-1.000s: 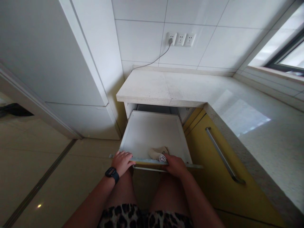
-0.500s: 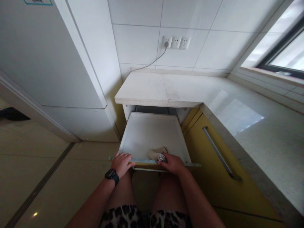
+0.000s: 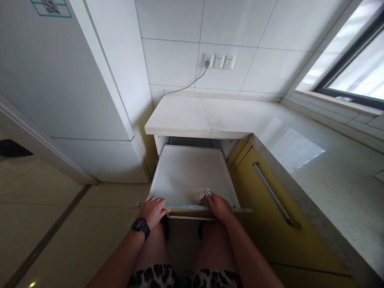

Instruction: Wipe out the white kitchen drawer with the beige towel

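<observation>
A white-lined drawer [image 3: 186,164] with a yellow front stands pulled out below the counter. My left hand [image 3: 153,209], with a black watch on the wrist, holds the drawer's left front edge, fingers over the rim and thumb along it. Just inside the front panel, my right hand [image 3: 218,206] is closed on a beige cloth [image 3: 197,195]. The cloth is bunched up, a patterned bit shows at its right end, and it is smeared by motion. Part of it is hidden by my right fingers.
Above the drawer runs a pale countertop [image 3: 183,114] that turns along the right side. A yellow cabinet door [image 3: 261,216] with a metal handle [image 3: 276,194] stands close on the right. To the left is a tall white cabinet or fridge [image 3: 90,80]. A cord [image 3: 192,84] hangs from the wall sockets [image 3: 219,61].
My right hand has shifted the cloth slightly, and its patterned end now points up near my fingers. My left hand stays on the drawer edge. The view has tilted up a little.
</observation>
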{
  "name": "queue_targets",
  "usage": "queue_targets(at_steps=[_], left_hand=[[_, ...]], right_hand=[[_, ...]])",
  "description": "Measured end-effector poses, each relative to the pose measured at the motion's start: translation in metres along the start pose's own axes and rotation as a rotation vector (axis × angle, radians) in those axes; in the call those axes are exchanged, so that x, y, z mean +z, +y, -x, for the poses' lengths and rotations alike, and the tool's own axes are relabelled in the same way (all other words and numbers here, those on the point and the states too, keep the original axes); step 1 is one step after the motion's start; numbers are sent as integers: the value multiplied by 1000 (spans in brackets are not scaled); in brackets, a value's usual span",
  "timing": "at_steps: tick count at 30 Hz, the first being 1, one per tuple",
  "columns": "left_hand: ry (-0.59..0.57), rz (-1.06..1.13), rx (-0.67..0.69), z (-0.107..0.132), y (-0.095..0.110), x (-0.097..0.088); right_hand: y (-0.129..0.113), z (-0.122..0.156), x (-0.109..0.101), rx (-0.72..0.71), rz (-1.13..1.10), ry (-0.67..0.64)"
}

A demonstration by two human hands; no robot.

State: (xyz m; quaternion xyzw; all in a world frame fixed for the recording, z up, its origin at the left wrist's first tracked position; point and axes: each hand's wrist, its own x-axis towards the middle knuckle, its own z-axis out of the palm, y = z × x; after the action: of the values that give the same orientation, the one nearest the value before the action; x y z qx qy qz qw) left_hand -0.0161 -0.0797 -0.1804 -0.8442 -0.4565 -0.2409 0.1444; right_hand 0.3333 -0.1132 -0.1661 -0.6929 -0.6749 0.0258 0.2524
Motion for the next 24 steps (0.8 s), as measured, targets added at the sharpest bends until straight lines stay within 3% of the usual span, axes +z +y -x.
queue_targets(at_steps=[6, 15, 18, 20, 24], left_hand=[[-4, 7, -1, 0, 1, -3], [-4, 12, -19, 1, 1, 1], [2, 10, -22, 1, 0, 2], [7, 9, -17, 1, 0, 2], [24, 9, -8, 1, -2, 4]], right_hand=[[13, -7, 4, 80, -485, 178], [16, -20, -1, 182, -715, 356], [12, -20, -3, 302, -637, 425], [5, -17, -2, 351, -446, 405], [-13, -8, 5, 248, 36, 238]])
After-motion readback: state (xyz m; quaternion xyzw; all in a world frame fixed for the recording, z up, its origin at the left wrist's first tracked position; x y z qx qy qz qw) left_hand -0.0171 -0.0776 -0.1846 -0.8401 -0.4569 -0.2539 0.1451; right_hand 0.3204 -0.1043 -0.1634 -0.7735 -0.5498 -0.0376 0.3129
